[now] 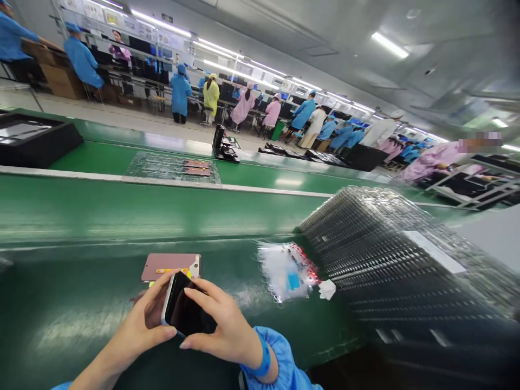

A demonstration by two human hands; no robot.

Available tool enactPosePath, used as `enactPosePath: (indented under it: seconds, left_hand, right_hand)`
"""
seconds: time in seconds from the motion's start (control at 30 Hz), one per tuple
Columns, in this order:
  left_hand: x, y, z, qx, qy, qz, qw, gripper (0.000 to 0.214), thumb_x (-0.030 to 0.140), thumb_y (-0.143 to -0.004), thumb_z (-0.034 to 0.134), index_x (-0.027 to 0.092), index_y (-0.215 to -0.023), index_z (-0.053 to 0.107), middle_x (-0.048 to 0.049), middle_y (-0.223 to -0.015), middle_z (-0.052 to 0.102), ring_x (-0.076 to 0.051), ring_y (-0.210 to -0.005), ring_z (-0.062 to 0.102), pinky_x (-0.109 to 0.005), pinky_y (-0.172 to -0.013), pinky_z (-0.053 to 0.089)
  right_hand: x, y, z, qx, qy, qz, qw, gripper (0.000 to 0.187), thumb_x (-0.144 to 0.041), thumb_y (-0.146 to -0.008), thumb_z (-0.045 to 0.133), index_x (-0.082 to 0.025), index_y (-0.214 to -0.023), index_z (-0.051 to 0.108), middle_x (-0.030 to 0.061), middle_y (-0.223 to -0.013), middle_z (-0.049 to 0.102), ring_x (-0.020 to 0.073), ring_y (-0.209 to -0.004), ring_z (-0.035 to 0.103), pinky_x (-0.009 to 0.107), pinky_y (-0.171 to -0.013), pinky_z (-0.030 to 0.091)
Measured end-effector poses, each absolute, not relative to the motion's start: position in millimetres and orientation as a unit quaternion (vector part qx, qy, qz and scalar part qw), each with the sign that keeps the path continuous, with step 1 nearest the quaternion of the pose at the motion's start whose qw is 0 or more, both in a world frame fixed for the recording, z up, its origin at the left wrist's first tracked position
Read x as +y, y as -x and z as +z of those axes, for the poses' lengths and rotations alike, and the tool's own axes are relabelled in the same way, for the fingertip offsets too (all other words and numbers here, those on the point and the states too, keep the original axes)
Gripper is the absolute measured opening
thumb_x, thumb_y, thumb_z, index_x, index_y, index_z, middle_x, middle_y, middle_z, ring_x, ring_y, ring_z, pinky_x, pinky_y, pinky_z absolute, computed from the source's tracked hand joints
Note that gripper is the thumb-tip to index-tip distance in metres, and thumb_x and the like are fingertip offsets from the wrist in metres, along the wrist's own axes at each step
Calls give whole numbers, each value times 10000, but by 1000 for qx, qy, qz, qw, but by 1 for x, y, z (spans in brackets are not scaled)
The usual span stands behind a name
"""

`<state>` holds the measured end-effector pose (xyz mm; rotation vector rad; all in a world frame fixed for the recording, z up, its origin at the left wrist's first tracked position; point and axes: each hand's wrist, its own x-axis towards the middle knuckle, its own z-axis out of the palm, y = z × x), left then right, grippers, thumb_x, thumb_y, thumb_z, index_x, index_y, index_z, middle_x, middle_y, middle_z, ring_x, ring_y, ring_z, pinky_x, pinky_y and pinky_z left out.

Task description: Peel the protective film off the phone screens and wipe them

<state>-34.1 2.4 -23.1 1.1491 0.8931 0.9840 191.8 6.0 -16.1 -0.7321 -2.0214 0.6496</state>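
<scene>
Phone (pixel 184 314) points dark face up, long axis slanting down rightward

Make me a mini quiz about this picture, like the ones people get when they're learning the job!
1. True or false: the left hand and right hand both touch the dark-screened device.
2. Which wrist wears the blue band: A) left, B) right or C) both?
3. Fill in: seen in the picture, the tall tray stack stands to the ____ of the clear plastic pile.

Key: 1 true; 2 B; 3 right.
</scene>
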Motion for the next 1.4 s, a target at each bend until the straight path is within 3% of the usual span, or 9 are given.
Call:
enactPosePath:
  seconds: [0.3, 0.77, 1.0, 1.23, 1.4]
  left_hand:
    - [-7, 20, -6, 417, -444, 470, 639, 901, 454, -582, 919, 258, -1391, 573, -125, -1565, 415, -427, -1474, 218, -468, -1153, 396]
    - [1, 35, -25, 393, -551, 403, 616, 884, 429, -769, 794, 255, -1525, 372, -143, -1636, 246, -415, -1483, 162, -487, -1177, 352]
    - [0, 36, -20, 385, -571, 393, 609, 809, 404, -811, 762, 315, -1516, 375, -103, -1631, 288, -380, -1482, 226, -458, -1177, 355]
    - [-1, 40, -20, 370, -587, 374, 615, 831, 406, -832, 743, 356, -1540, 311, -75, -1648, 241, -356, -1497, 136, -436, -1180, 347]
    - [-5, 37, -14, 384, -572, 380, 617, 928, 451, -776, 785, 308, -1557, 303, -117, -1613, 326, -367, -1492, 186, -462, -1170, 358]
  right_hand:
    - [4, -193, -19, -821, 294, 230, 431, 782, -656, -845, 657, -192, -1451, 485, 194, -1431, 523, 286, -1316, 536, 409, -1070, 491]
    - [3, -191, -17, -828, 291, 199, 436, 792, -653, -845, 658, -222, -1473, 441, 187, -1432, 518, 293, -1314, 537, 427, -1043, 515]
    - [3, -191, -14, -830, 287, 190, 440, 783, -675, -860, 615, -220, -1473, 439, 180, -1423, 524, 276, -1299, 545, 397, -1035, 519]
    - [3, -191, -13, -839, 271, 179, 436, 810, -625, -850, 669, -225, -1498, 394, 178, -1433, 511, 281, -1305, 523, 429, -1067, 489]
    - [3, -192, -8, -841, 266, 174, 437, 808, -594, -850, 691, -214, -1497, 392, 179, -1438, 507, 277, -1310, 509, 427, -1073, 480]
